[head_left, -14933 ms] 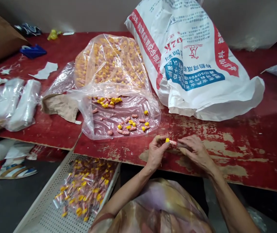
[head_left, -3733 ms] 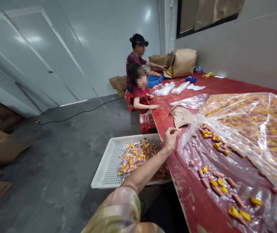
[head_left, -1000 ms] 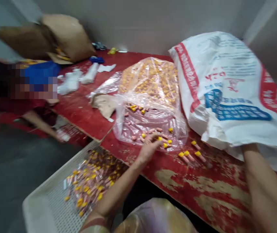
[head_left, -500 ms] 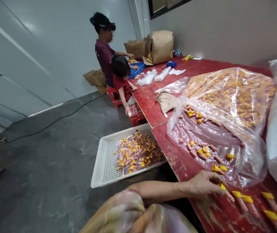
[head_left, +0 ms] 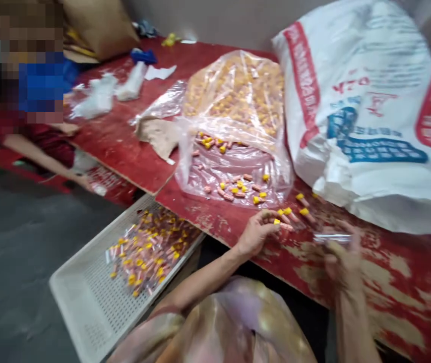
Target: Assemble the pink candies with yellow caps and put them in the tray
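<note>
On the white sack (head_left: 374, 121) at upper right, red bands and a blue block carried characters too blurred to read. Just right of the frame's centre, my left hand (head_left: 259, 233) pinched a yellow-capped pink stick (head_left: 285, 227) at its capped end, fingertips touching it. Farther right, my blurred right hand (head_left: 342, 257) was closed on a clear tube (head_left: 332, 238), which lay apart from the stick, to its right.

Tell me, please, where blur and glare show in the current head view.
In the head view, the right hand and clear tube look motion-smeared; same view, glare streaks the plastic bag, and lettering on the white sack is blurred.
</note>
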Demonstrator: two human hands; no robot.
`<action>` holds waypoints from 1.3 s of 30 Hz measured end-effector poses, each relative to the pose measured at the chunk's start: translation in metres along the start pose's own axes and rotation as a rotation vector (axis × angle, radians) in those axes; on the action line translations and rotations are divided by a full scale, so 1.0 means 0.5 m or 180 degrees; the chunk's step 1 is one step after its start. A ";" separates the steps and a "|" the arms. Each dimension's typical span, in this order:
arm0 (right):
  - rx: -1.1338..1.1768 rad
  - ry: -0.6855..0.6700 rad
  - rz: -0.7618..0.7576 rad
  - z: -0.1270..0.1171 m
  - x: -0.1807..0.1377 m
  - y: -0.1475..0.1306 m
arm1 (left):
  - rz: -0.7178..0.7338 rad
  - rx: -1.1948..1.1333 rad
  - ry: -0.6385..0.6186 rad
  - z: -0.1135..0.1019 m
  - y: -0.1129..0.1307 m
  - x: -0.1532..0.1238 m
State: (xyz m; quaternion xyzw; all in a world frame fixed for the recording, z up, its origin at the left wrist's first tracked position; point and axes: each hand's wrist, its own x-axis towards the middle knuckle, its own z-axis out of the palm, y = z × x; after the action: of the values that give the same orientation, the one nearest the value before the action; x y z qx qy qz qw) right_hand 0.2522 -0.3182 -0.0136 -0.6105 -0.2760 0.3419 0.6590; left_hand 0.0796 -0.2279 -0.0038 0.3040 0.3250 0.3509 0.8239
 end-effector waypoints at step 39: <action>-0.2906 -0.1011 -0.1759 0.109 -0.044 0.044 | 0.2336 0.3901 0.2462 -0.193 0.237 0.165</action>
State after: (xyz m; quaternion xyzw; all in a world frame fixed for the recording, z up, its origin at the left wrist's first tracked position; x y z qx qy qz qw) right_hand 0.1937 -0.3016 -0.0287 -0.6799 -0.6419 0.0899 0.3429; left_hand 0.0068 -0.0701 -0.0024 0.6455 0.6008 0.4386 0.1730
